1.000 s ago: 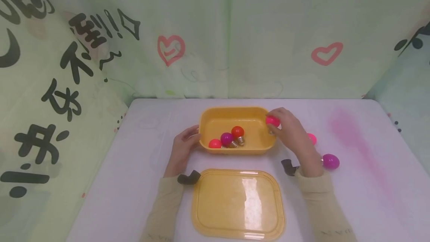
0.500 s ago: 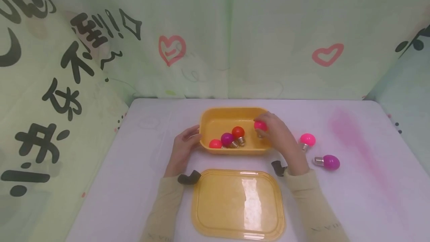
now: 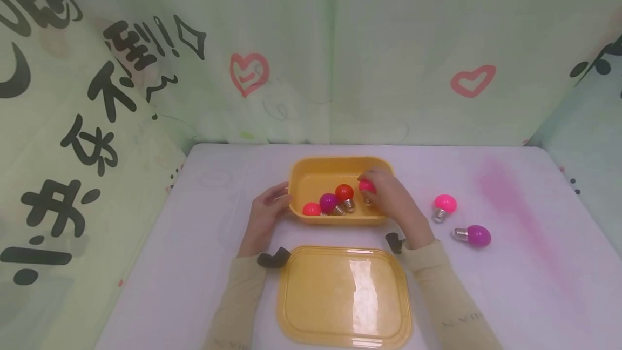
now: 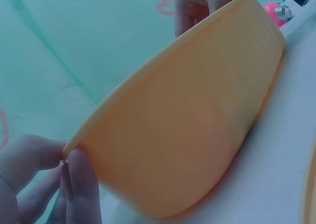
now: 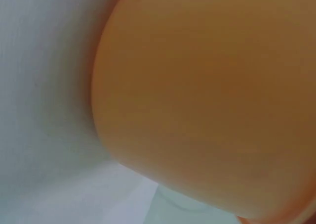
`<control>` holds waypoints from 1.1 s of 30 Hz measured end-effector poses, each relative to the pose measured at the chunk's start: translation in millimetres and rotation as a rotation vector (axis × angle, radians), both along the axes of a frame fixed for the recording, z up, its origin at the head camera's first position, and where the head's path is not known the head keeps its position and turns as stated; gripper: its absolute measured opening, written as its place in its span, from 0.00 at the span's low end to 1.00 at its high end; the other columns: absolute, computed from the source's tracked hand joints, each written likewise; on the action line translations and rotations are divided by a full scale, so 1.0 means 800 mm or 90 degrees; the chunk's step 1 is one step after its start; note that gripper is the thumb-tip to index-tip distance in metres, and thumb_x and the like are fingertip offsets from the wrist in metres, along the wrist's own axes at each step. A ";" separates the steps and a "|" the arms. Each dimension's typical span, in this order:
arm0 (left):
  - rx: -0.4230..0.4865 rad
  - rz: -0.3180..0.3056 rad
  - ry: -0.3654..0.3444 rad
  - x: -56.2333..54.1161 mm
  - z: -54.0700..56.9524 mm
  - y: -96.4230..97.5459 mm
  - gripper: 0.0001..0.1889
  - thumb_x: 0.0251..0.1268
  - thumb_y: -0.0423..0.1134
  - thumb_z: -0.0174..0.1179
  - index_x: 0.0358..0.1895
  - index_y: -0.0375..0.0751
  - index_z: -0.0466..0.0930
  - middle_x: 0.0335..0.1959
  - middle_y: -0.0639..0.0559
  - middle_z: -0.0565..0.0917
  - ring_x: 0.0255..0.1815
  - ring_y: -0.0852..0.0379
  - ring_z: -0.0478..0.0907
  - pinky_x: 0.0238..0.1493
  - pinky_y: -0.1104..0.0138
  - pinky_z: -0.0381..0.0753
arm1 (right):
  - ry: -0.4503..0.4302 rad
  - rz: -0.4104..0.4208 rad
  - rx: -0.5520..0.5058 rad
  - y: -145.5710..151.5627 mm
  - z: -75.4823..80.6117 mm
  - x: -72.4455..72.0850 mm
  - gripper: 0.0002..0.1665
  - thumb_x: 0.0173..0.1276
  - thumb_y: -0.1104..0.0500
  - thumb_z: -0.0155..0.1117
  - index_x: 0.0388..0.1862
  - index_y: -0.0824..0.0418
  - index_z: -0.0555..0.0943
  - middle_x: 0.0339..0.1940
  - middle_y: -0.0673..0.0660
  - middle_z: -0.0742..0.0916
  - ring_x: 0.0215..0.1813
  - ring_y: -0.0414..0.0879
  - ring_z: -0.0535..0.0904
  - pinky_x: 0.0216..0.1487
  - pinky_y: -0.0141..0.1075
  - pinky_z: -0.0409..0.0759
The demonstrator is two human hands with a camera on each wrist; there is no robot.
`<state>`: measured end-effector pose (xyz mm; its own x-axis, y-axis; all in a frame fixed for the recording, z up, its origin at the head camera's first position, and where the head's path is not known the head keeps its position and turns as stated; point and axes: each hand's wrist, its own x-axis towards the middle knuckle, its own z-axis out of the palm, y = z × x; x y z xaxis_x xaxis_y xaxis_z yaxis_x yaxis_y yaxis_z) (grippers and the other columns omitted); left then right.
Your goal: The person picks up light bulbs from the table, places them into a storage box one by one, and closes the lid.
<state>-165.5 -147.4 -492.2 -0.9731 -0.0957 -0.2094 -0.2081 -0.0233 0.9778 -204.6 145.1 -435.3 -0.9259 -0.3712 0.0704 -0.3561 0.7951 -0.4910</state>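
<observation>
A yellow plastic box (image 3: 340,220) stands on the table. My left hand (image 3: 266,212) pinches its left rim between thumb and fingers, which the left wrist view shows close up. Over the box's right part, my right hand (image 3: 391,194) holds a pink light bulb (image 3: 366,186), its metal base pointing down inside the box. Three bulbs lie to the left of it in the box: a red bulb (image 3: 344,193), a purple bulb (image 3: 329,201) and a pinkish-red bulb (image 3: 311,209) half hidden by the front wall. The right wrist view shows only the box's outer wall (image 5: 207,95) and the table.
A yellow lid (image 3: 320,296) lies flat in front of the box. To the right on the white table (image 3: 525,307) are a pink bulb (image 3: 445,204) and a purple bulb (image 3: 479,236). A curtain with drawings (image 3: 389,42) hangs behind the table.
My right hand has moved left and slightly down, carrying the pink bulb from the box's right rim to inside it, beside the red bulb. The left hand has stayed at the rim.
</observation>
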 end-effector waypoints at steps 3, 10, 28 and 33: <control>0.006 -0.001 0.000 -0.001 0.000 0.000 0.20 0.62 0.51 0.68 0.57 0.59 0.81 0.57 0.56 0.81 0.57 0.56 0.81 0.58 0.67 0.81 | 0.009 0.010 0.004 0.000 -0.004 -0.003 0.18 0.65 0.66 0.68 0.53 0.69 0.81 0.53 0.67 0.83 0.57 0.62 0.77 0.63 0.55 0.76; 0.006 0.000 -0.007 -0.002 -0.001 -0.001 0.20 0.62 0.51 0.68 0.58 0.59 0.80 0.58 0.56 0.81 0.57 0.56 0.81 0.59 0.66 0.80 | 0.012 0.017 0.016 -0.002 -0.008 -0.006 0.18 0.65 0.66 0.68 0.53 0.70 0.81 0.51 0.66 0.83 0.55 0.61 0.78 0.63 0.54 0.77; -0.003 -0.005 -0.004 -0.002 0.001 0.000 0.20 0.63 0.50 0.67 0.58 0.58 0.80 0.58 0.56 0.81 0.57 0.57 0.81 0.58 0.66 0.81 | -0.017 0.004 0.017 -0.004 -0.007 -0.006 0.21 0.67 0.62 0.66 0.57 0.68 0.79 0.55 0.65 0.82 0.59 0.60 0.77 0.64 0.54 0.76; -0.014 -0.006 -0.013 -0.002 0.002 0.000 0.21 0.62 0.52 0.67 0.58 0.60 0.80 0.58 0.57 0.81 0.58 0.58 0.80 0.59 0.66 0.80 | -0.010 -0.001 0.020 0.003 0.002 -0.002 0.21 0.68 0.63 0.65 0.58 0.69 0.78 0.59 0.67 0.82 0.63 0.63 0.75 0.66 0.56 0.73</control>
